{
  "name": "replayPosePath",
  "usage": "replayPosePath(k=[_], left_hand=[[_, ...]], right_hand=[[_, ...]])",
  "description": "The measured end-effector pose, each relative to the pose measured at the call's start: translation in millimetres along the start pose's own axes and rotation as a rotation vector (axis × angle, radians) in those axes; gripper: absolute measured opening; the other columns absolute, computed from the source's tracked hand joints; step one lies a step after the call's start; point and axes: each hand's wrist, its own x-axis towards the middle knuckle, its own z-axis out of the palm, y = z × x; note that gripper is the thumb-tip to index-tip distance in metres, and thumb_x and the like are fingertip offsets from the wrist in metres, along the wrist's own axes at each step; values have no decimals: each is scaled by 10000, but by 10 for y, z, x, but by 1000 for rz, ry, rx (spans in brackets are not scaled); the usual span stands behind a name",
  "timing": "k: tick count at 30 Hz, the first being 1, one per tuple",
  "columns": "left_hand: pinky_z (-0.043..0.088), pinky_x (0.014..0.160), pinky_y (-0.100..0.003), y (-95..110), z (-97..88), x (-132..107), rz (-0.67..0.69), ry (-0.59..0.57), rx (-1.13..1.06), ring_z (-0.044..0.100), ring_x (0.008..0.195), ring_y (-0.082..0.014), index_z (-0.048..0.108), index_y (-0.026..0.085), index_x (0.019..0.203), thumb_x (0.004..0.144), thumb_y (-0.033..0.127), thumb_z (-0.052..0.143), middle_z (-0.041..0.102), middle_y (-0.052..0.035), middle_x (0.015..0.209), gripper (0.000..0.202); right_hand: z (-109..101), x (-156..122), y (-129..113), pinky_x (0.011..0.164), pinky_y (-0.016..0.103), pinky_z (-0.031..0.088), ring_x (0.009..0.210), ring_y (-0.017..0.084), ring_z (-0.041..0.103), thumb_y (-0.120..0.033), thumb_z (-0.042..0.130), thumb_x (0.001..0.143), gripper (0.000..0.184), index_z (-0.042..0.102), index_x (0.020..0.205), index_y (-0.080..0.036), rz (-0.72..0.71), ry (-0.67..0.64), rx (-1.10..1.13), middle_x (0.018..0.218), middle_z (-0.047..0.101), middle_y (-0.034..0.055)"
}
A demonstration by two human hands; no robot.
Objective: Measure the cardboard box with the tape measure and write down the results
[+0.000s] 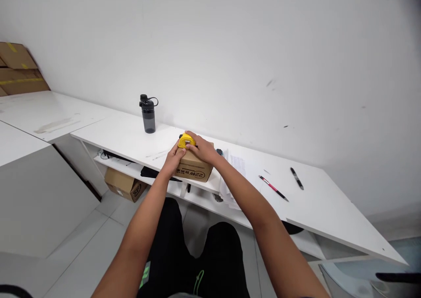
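Between both hands (204, 150) — tape measure (186, 140)

I have my left forearm (141, 225) and right forearm (245, 186) stretched forward past the front edge of the surface (113, 129), converging so my hands sit close together. My left hand (174, 158) is nearer that edge, thumb angled forward and rightward; its fingers are mostly hidden, so I can't tell their grip. My right hand (204, 150) lies farther back, back upward, fingers curled leftward in a grasp.
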Motion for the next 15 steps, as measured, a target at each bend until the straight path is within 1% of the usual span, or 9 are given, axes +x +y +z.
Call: replayPosePath(k=[2,4,7,9,11,13,15], left_hand=[[440,1049,-392,18,-3,8,-23,11,3,553,1249,-271,453,267,1465,806,418,671,543,-63,1439,710],[422,1067,-374,57,6,10,-70,41,20,525,1285,-267,421,237,1486,809,401,670,499,-73,1479,739],[415,1071,-350,131,31,-5,-125,49,37,508,1303,-263,369,196,1511,820,370,659,470,-87,1501,769],[395,1089,-337,165,46,-19,-128,32,48,480,1333,-258,349,180,1519,831,362,647,458,-87,1511,772],[357,1120,-326,176,49,-24,-116,31,65,442,1369,-250,349,172,1518,840,363,635,427,-82,1532,760],[320,1145,-319,160,41,-12,-94,38,86,416,1392,-242,361,171,1512,844,366,631,403,-78,1547,747],[298,1158,-318,130,25,13,-72,37,103,404,1402,-238,372,176,1507,841,377,639,389,-75,1555,745]], right_hand=[[-41,-30,31,865,389,478,1055,272,595,-418,428,969,559,327,1508,-309,-14,-13,-16,1235,606,87],[-126,-103,100,870,407,483,1064,280,597,-425,436,962,553,351,1498,-318,-10,-24,-26,1249,605,86],[-341,-326,320,896,417,486,1060,269,602,-429,484,937,549,403,1470,-322,17,-16,45,1311,598,66],[-504,-532,526,882,397,499,996,237,617,-435,517,918,557,421,1457,-331,48,5,135,1340,590,40],[-631,-744,723,837,376,516,881,197,619,-440,552,896,566,444,1442,-340,107,33,205,1310,608,22],[-690,-919,867,784,360,528,791,167,598,-447,579,874,586,455,1436,-338,170,57,269,1265,626,18],[-683,-1024,944,756,349,534,774,156,588,-452,587,863,612,444,1446,-336,205,80,329,1253,627,20]])
